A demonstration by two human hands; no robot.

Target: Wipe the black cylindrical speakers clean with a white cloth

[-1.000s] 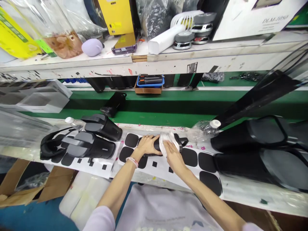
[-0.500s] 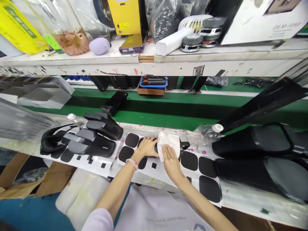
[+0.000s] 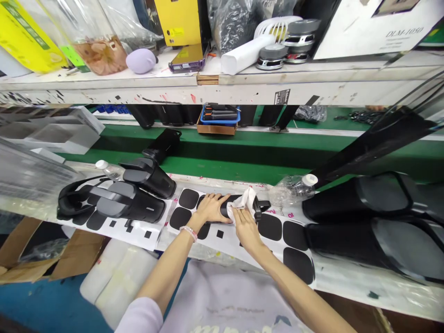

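Left hand (image 3: 209, 209): thumb and fingers spread around black device (image 3: 225, 208), holding its left part.
Right hand (image 3: 246, 230): on cloth (image 3: 246, 199) over device's right part; pinch unclear.

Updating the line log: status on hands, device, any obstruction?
Left hand on black device. Right hand holding white cloth against it. Clear bottle nearby, not blocking hands.

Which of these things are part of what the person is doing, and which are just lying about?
In use, it seems:
black handled device, under the left hand
white cloth, held against it by the right hand
white sheet with black patches, beneath the device

Apparently just lying about:
lilac egg-shaped object
white handheld fan
yellow box
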